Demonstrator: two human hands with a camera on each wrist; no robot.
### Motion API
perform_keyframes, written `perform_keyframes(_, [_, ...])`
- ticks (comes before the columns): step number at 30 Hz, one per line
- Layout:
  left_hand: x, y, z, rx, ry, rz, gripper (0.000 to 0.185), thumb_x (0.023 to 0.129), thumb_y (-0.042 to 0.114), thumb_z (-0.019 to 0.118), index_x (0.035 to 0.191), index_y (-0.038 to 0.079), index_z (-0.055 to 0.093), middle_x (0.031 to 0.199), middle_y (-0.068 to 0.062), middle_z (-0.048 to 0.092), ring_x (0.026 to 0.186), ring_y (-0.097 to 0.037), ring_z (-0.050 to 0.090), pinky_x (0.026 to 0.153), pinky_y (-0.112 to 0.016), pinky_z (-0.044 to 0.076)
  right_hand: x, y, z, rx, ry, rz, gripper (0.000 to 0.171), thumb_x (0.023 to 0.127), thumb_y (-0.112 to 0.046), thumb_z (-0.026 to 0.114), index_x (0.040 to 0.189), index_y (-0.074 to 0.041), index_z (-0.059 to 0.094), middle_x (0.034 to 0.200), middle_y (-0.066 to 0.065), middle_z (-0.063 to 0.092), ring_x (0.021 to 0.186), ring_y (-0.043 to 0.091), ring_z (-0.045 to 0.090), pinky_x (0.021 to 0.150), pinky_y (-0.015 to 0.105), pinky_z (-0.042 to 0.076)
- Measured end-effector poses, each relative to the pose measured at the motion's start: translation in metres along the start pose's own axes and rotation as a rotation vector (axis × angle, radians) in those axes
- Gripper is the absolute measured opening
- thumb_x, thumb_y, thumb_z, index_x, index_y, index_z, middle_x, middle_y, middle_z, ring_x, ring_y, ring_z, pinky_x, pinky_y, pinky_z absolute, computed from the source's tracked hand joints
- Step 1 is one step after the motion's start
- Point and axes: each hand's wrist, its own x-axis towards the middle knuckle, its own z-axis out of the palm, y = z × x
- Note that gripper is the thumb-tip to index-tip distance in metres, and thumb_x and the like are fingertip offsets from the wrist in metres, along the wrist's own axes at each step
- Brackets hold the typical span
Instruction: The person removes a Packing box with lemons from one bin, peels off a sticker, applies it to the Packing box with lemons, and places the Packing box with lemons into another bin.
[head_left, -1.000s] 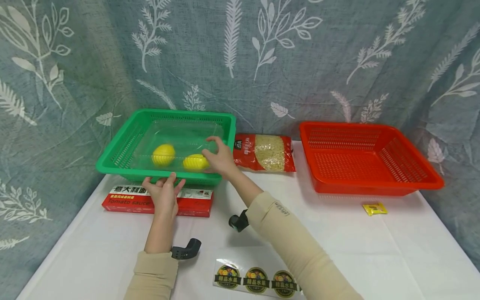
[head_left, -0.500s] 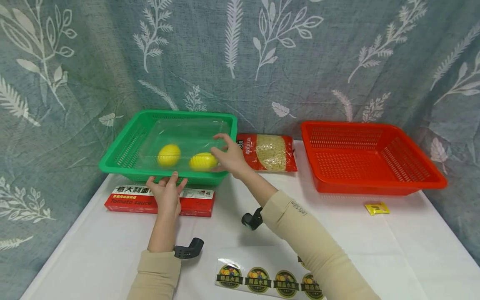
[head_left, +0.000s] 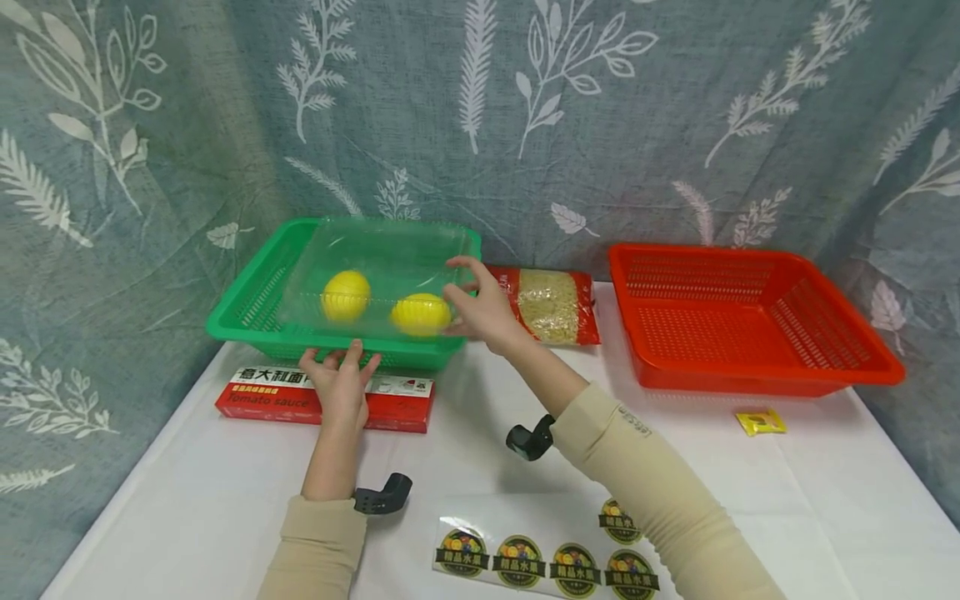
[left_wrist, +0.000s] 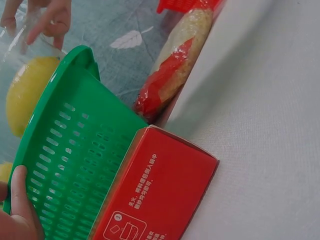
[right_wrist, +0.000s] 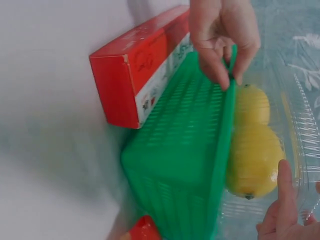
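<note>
My left hand (head_left: 341, 387) pinches the front rim of a green plastic basket (head_left: 258, 333), as the right wrist view also shows. At the basket's right side, my right hand (head_left: 483, 304) grips the right end of a clear plastic box (head_left: 390, 258), fingers spread along that end. Two lemons lie in the box, one lemon (head_left: 347, 296) left of the other lemon (head_left: 422, 314). The box is over the basket, its back edge at about the height of the basket's far rim. Part of the right hand is outside the right wrist view.
Before the basket lies a red tomato sauce box (head_left: 322, 408). A red and clear packet of pasta (head_left: 551, 304) lies right of it. A red basket (head_left: 705, 375), a small yellow packet (head_left: 761, 422) and a sheet of round stickers (head_left: 547, 562) are also on the white table.
The clear box with the lemons has risen inside the green basket, and my right hand has moved up and right with it. My left hand has stayed on the front rim.
</note>
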Motion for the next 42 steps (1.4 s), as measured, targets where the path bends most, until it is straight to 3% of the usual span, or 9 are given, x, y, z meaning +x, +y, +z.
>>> perform_keyframes(5, [0.000, 0.000, 0.000, -0.015, 0.001, 0.006, 0.061, 0.093, 0.010, 0.050, 0.133, 0.013, 0.005, 0.101, -0.004, 0.034, 0.098, -0.013, 0.050, 0.080, -0.025, 0.050, -0.004, -0.006, -0.006, -0.065, 0.025, -0.022, 0.041, 0.089, -0.009, 0.049, 0.129, -0.017, 0.045, 0.119, 0.016, 0.041, 0.052, 0.027, 0.055, 0.064, 0.045, 0.054])
perform_keyframes(7, [0.000, -0.001, 0.001, -0.023, 0.001, 0.006, 0.059, 0.093, 0.010, 0.050, 0.132, 0.013, 0.006, 0.100, -0.004, 0.034, 0.097, -0.014, 0.050, 0.080, -0.025, 0.050, -0.006, -0.007, -0.009, -0.092, 0.033, -0.035, 0.041, 0.088, -0.010, 0.050, 0.128, -0.017, 0.046, 0.122, 0.016, 0.040, 0.060, 0.024, 0.055, 0.064, 0.044, 0.054])
perform_keyframes(12, [0.000, -0.002, 0.001, -0.028, -0.004, 0.005, 0.057, 0.092, 0.010, 0.050, 0.130, 0.014, 0.007, 0.099, -0.003, 0.033, 0.095, -0.014, 0.051, 0.081, -0.026, 0.050, -0.010, -0.007, -0.018, -0.109, 0.037, -0.076, 0.042, 0.086, -0.010, 0.050, 0.128, -0.016, 0.047, 0.128, 0.015, 0.038, 0.105, 0.023, 0.046, 0.061, 0.039, 0.055])
perform_keyframes(14, [0.000, -0.001, 0.001, -0.029, -0.003, 0.008, 0.057, 0.092, 0.010, 0.050, 0.130, 0.014, 0.007, 0.099, -0.003, 0.033, 0.094, -0.014, 0.051, 0.081, -0.026, 0.050, -0.012, -0.008, -0.019, -0.108, 0.033, -0.085, 0.042, 0.086, -0.010, 0.050, 0.127, -0.016, 0.048, 0.127, 0.014, 0.039, 0.113, 0.022, 0.040, 0.060, 0.038, 0.055])
perform_keyframes(21, [-0.001, 0.000, -0.001, -0.020, -0.010, 0.020, 0.060, 0.092, 0.009, 0.050, 0.132, 0.013, 0.005, 0.099, -0.004, 0.033, 0.094, -0.013, 0.051, 0.082, -0.026, 0.050, -0.024, -0.013, -0.027, -0.073, 0.023, -0.060, 0.045, 0.084, -0.009, 0.050, 0.128, -0.019, 0.047, 0.123, 0.013, 0.039, 0.089, 0.021, 0.051, 0.060, 0.042, 0.055])
perform_keyframes(26, [-0.003, -0.002, -0.002, -0.023, -0.013, 0.027, 0.056, 0.093, 0.009, 0.050, 0.129, 0.016, 0.009, 0.098, -0.003, 0.033, 0.095, -0.013, 0.051, 0.081, -0.025, 0.050, -0.032, -0.015, -0.038, -0.132, 0.028, -0.035, 0.044, 0.084, -0.011, 0.049, 0.128, -0.020, 0.046, 0.125, 0.012, 0.040, 0.104, 0.021, 0.049, 0.062, 0.042, 0.055])
perform_keyframes(32, [-0.002, -0.004, -0.002, -0.023, -0.020, 0.041, 0.049, 0.093, 0.008, 0.050, 0.123, 0.018, 0.013, 0.098, -0.002, 0.032, 0.094, -0.013, 0.051, 0.081, -0.026, 0.050, -0.041, -0.017, -0.053, -0.153, 0.010, -0.018, 0.043, 0.087, -0.011, 0.045, 0.129, -0.019, 0.044, 0.120, 0.015, 0.041, 0.076, 0.024, 0.057, 0.062, 0.041, 0.055])
perform_keyframes(38, [-0.002, -0.002, -0.002, -0.035, -0.039, 0.044, 0.050, 0.093, 0.005, 0.048, 0.125, 0.018, 0.013, 0.105, -0.003, 0.036, 0.097, -0.016, 0.051, 0.082, -0.026, 0.050, -0.053, -0.017, -0.065, -0.222, 0.041, -0.025, 0.044, 0.087, -0.011, 0.044, 0.130, -0.018, 0.044, 0.120, 0.015, 0.041, 0.098, 0.032, 0.053, 0.063, 0.034, 0.055])
perform_keyframes(42, [-0.002, -0.001, -0.001, -0.033, -0.038, 0.026, 0.053, 0.093, 0.002, 0.046, 0.129, 0.017, 0.009, 0.110, -0.003, 0.038, 0.100, -0.015, 0.050, 0.083, -0.027, 0.049, -0.063, -0.014, -0.074, -0.219, 0.051, -0.008, 0.045, 0.087, -0.009, 0.044, 0.131, -0.018, 0.044, 0.124, 0.013, 0.038, 0.099, 0.032, 0.051, 0.063, 0.037, 0.055])
